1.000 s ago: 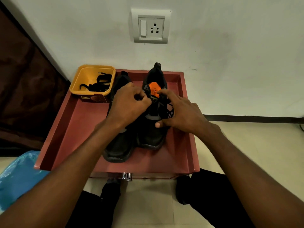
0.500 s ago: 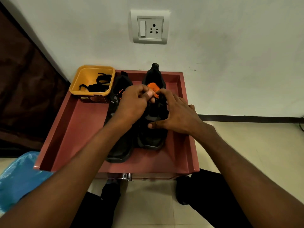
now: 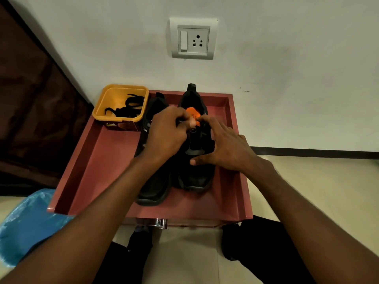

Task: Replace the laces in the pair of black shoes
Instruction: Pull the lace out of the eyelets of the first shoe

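Both shoes in red tray (image 3: 86, 160); left hand (image 3: 166, 133) pinching lace at right shoe (image 3: 196, 177) tongue, right hand (image 3: 223, 148) fingers spread, resting on it; spare laces (image 3: 125, 108) in tub (image 3: 121, 119)

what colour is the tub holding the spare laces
Yellow tub, with a dark brown label on its front, seen from the head view.

Two black shoes (image 3: 196, 177) side by side — spare laces (image 3: 125, 108) boxed.
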The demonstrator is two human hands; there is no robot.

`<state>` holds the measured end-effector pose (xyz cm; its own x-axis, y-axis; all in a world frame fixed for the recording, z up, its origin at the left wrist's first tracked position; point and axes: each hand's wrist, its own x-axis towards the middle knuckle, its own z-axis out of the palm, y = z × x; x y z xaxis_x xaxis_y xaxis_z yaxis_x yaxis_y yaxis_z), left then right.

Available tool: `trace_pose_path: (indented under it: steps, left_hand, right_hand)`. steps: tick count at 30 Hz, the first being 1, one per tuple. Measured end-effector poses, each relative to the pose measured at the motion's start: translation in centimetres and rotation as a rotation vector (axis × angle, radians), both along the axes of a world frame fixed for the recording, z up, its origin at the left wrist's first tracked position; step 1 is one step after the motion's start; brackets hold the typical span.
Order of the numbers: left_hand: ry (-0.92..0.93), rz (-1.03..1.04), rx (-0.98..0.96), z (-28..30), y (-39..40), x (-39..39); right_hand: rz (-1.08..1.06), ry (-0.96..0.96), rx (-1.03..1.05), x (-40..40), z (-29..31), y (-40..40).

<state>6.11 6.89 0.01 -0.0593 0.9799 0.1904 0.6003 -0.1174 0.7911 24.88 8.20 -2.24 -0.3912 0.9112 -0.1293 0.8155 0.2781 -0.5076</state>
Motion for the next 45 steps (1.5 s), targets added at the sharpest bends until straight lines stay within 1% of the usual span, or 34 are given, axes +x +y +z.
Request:
trace_pose_path:
  steps: [2,3,4,5,6,8,9,10,11,15,16,17,18,19,21,22,23,24,25,26,28,29,30,32,34,35,36,37,39,40,41,42,43,45]
  left_hand:
    - [-0.622,0.015,-0.101,1.7,0.0,-0.3]
    - [-0.840,-0.003,-0.125,2.3,0.0,-0.5]
    - [-0.911,-0.006,-0.125,2.6,0.0,-0.7]
    - [-0.836,0.003,-0.107,2.5,0.0,-0.8]
    - [-0.628,0.010,-0.068,1.9,0.1,-0.9]
    - [-0.047,-0.026,0.027,0.2,0.1,-0.7]
    - [0.188,-0.066,0.050,-0.6,0.1,-0.6]
    - [0.336,-0.102,0.052,-1.2,0.1,-0.4]
    - [0.407,-0.120,0.041,-1.6,0.0,-0.4]
    - [0.531,-0.111,0.084,-1.7,-0.1,-0.2]
    - [0.547,-0.113,0.091,-1.8,-0.1,-0.1]
    - [0.501,-0.112,0.095,-1.7,0.0,0.1]
    - [0.360,-0.093,0.088,-1.5,0.0,0.1]
    - [0.115,-0.063,0.056,-1.0,0.2,0.1]
    - [-0.640,-0.039,-0.056,1.0,0.4,-0.6]
    - [-0.983,-0.054,-0.094,1.8,0.6,-1.0]
    - [-1.141,-0.046,-0.104,2.3,0.5,-1.3]
    - [-1.101,-0.009,-0.101,2.4,0.5,-1.4]
    - [-0.912,0.023,-0.083,2.3,0.4,-1.3]
    - [-0.643,0.031,-0.055,1.7,0.4,-1.1]
    - [-0.071,-0.034,-0.008,0.0,0.2,-0.5]
    - [0.159,-0.077,-0.015,-0.7,0.1,-0.3]
    - [0.311,-0.107,-0.029,-1.4,0.1,-0.2]
    - [0.423,-0.120,-0.032,-2.1,-0.1,-0.3]
    - [0.409,-0.095,0.004,-2.3,-0.2,0.1]
    - [0.343,-0.070,0.035,-2.1,-0.2,0.4]
    - [0.208,-0.035,0.056,-1.8,-0.1,0.5]
    - [-0.008,-0.002,0.057,-1.2,0.2,0.5]
    - [-0.573,-0.009,-0.001,0.3,0.5,-0.3]
    - [-0.816,-0.034,-0.039,0.9,0.7,-0.8]
    - [-0.951,-0.044,-0.084,1.2,0.8,-1.2]
    - [-0.950,-0.019,-0.129,1.2,0.9,-1.4]
    - [-0.815,0.024,-0.155,1.0,0.8,-1.4]
    - [-0.388,0.039,-0.115,0.1,0.6,-0.8]
  right_hand:
    - [-0.001,0.011,-0.001,0.0,0.0,0.0]
    - [0.003,0.011,-0.004,0.0,0.0,0.0]
    - [0.004,0.010,-0.008,-0.1,-0.1,0.1]
    - [0.004,0.008,-0.011,-0.2,-0.1,0.1]
    - [0.002,0.007,-0.013,-0.2,-0.1,0.1]
    - [-0.002,0.012,-0.012,-0.2,-0.2,0.2]
    - [-0.003,0.017,-0.012,-0.3,-0.2,0.2]
    - [-0.002,0.022,-0.012,-0.3,-0.2,0.2]
    - [0.001,0.027,-0.012,-0.4,-0.2,0.1]
    - [0.008,0.056,-0.011,-0.3,-0.2,0.0]
    - [0.009,0.059,-0.010,-0.3,-0.2,-0.1]
    - [0.007,0.059,-0.010,-0.2,-0.2,-0.1]
    - [0.004,0.059,-0.010,-0.3,-0.1,-0.1]
    - [-0.003,0.058,-0.009,-0.3,-0.1,-0.1]
    - [-0.008,0.055,-0.005,-0.2,-0.1,0.0]
    - [-0.002,0.048,-0.002,-0.2,-0.2,0.1]
    - [0.005,0.039,0.000,-0.2,-0.2,0.1]
    - [0.011,0.032,0.001,-0.3,-0.1,0.2]
    - [0.010,0.030,0.002,-0.3,-0.2,0.2]
    - [0.007,0.032,0.002,-0.2,-0.1,0.2]
    - [0.006,0.045,-0.005,-0.2,-0.1,0.1]
    - [0.008,0.053,-0.005,-0.3,-0.1,0.1]
    - [0.010,0.058,-0.006,-0.3,-0.1,0.1]
    - [0.014,0.058,-0.006,-0.4,-0.2,0.0]
    - [0.013,0.054,-0.003,-0.4,-0.2,0.0]
    - [0.010,0.052,-0.002,-0.3,-0.3,0.0]
    - [0.005,0.049,-0.002,-0.2,-0.3,0.1]
    - [0.000,0.048,-0.002,-0.1,-0.3,0.1]
    - [-0.003,0.046,-0.001,-0.1,-0.3,0.0]
    - [-0.002,0.042,0.003,-0.1,-0.4,0.0]
    - [-0.001,0.038,0.007,-0.1,-0.4,0.0]
    - [0.002,0.034,0.008,-0.1,-0.4,0.1]
    - [0.007,0.033,0.007,-0.2,-0.4,0.1]
    - [0.010,0.033,0.003,-0.3,-0.4,0.2]
